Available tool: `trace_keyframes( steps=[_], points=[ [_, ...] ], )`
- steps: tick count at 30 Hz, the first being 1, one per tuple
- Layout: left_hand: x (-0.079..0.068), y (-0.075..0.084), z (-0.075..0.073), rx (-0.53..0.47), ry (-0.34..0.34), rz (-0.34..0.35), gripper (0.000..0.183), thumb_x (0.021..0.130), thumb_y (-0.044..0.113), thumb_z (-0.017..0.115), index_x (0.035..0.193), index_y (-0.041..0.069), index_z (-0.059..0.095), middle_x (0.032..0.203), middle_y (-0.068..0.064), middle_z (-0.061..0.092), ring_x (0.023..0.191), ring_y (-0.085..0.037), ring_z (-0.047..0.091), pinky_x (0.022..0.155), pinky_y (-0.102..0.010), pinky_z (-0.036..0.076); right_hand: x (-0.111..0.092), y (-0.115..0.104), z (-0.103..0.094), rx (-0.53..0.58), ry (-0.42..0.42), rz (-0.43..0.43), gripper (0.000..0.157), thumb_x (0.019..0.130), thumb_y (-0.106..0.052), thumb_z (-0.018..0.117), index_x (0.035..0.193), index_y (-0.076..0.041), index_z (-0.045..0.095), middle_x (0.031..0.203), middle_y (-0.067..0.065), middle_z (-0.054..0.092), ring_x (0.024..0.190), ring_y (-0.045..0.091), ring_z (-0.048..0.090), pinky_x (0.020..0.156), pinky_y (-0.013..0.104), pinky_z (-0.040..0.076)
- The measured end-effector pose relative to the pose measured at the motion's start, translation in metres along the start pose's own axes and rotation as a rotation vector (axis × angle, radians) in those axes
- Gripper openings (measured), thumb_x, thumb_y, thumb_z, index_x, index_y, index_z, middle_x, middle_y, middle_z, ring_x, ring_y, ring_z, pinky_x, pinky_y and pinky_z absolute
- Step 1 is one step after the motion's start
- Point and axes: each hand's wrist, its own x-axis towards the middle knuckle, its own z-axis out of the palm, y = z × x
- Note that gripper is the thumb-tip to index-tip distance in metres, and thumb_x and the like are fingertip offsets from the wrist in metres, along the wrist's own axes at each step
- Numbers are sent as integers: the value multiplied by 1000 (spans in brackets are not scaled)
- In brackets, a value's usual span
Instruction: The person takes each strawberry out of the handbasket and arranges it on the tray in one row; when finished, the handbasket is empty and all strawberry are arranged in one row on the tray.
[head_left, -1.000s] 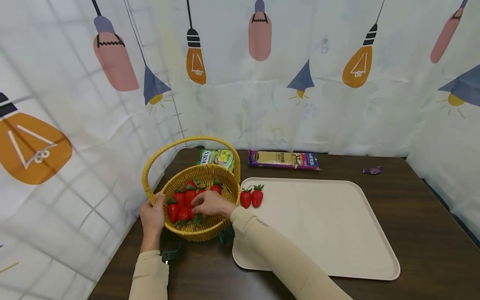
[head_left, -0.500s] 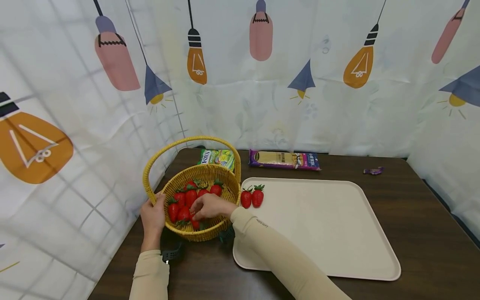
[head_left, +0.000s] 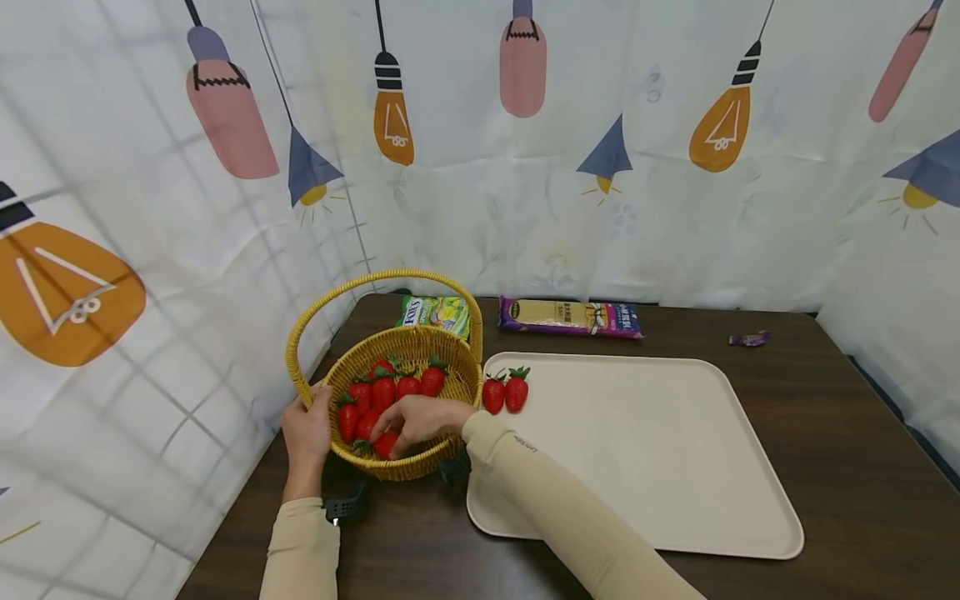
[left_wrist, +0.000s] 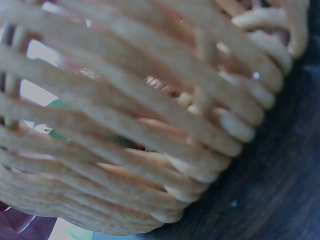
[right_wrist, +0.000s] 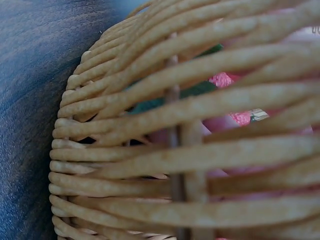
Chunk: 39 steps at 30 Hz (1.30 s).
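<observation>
A yellow woven basket [head_left: 401, 473] with an arched handle stands at the left of the table, several red strawberries [head_left: 383, 394] lying in it. My left hand [head_left: 306, 433] grips the basket's left side where the handle meets the rim. Inside the basket, my right hand [head_left: 423, 419] pinches a strawberry [head_left: 386, 445] near the front wall with curled fingers and thumb. Both wrist views look at the basket's weave from outside; the wicker [left_wrist: 130, 115] fills most of the left one, and red and green show through the slats [right_wrist: 250, 145] in the right one.
Right of the basket lies a cream tray [head_left: 637, 450], with two strawberries [head_left: 506, 392] at its upper left corner. Behind are a green candy bag [head_left: 438, 313] and a long purple-ended packet [head_left: 570, 318]. A small purple wrapped piece [head_left: 748, 339] lies at the far right.
My right hand has shifted slightly toward the front of the basket, and the strawberry at its fingertips now shows more. My left hand keeps its grip; the basket has not moved.
</observation>
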Motion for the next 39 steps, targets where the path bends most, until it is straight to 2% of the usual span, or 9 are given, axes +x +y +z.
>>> trace_keyframes(
  steps=[4, 8, 14, 21, 26, 29, 33, 36, 39],
  points=[
    [0, 0, 1, -3, -3, -5, 46, 100, 39, 48, 129, 6, 64, 105, -21, 61, 89, -20, 46, 76, -30, 35, 0, 1, 0, 6, -24, 2, 36, 81, -4, 76, 115, -14, 71, 107, -10, 67, 98, 6, 55, 84, 20, 47],
    [1, 0, 1, -3, -9, -8, 46, 99, 39, 48, 129, 7, 64, 116, -19, 63, 93, -19, 48, 78, -30, 36, 0, 3, -1, 1, -2, -3, 40, 81, -5, 74, 119, -16, 69, 109, -10, 64, 99, 6, 54, 82, 22, 47],
    [1, 0, 2, -2, -10, -5, 47, 99, 40, 48, 129, 6, 63, 122, -18, 62, 98, -21, 50, 79, -30, 37, -1, 3, -3, 5, 34, 5, 46, 80, -7, 70, 124, -18, 67, 102, -8, 62, 87, 10, 50, 71, 23, 46],
    [2, 1, 4, -3, -6, -4, 48, 99, 40, 48, 128, 5, 64, 119, -18, 63, 95, -20, 50, 77, -28, 38, -1, 4, -2, 39, 176, -7, 28, 80, -15, 76, 107, -16, 68, 85, -3, 63, 70, 10, 49, 62, 24, 42],
    [1, 1, 4, 14, 1, -9, 47, 99, 40, 48, 126, 6, 65, 108, -19, 63, 84, -20, 46, 71, -28, 36, -5, 4, -3, 116, 238, 15, 29, 79, -19, 80, 99, -12, 60, 82, -1, 57, 64, 11, 43, 59, 24, 39],
    [0, 2, 3, 9, -5, -17, 47, 99, 40, 48, 128, 6, 64, 111, -18, 63, 87, -20, 47, 73, -28, 36, -10, 2, -5, 138, 260, 9, 30, 79, -20, 80, 96, -12, 57, 81, -2, 55, 66, 10, 43, 59, 23, 38],
    [0, 2, 2, -9, -23, -30, 50, 99, 41, 48, 130, 4, 62, 126, -17, 60, 101, -22, 51, 79, -28, 38, -19, -2, -9, 162, 284, -13, 27, 80, -18, 79, 92, -12, 55, 69, -3, 48, 57, 11, 38, 56, 24, 37],
    [0, 2, 0, -19, -28, -37, 50, 99, 41, 47, 130, 4, 61, 131, -18, 59, 106, -24, 52, 81, -28, 38, -26, -6, -13, 201, 287, -32, 21, 84, -13, 74, 89, -11, 54, 68, -2, 47, 55, 11, 39, 57, 25, 43],
    [0, 3, -1, -19, -22, -41, 50, 99, 40, 48, 130, 4, 62, 130, -18, 59, 106, -23, 52, 80, -27, 39, -33, -9, -17, 235, 292, -42, 12, 87, -12, 70, 91, -9, 59, 78, -2, 57, 62, 10, 51, 64, 29, 53]
  ],
)
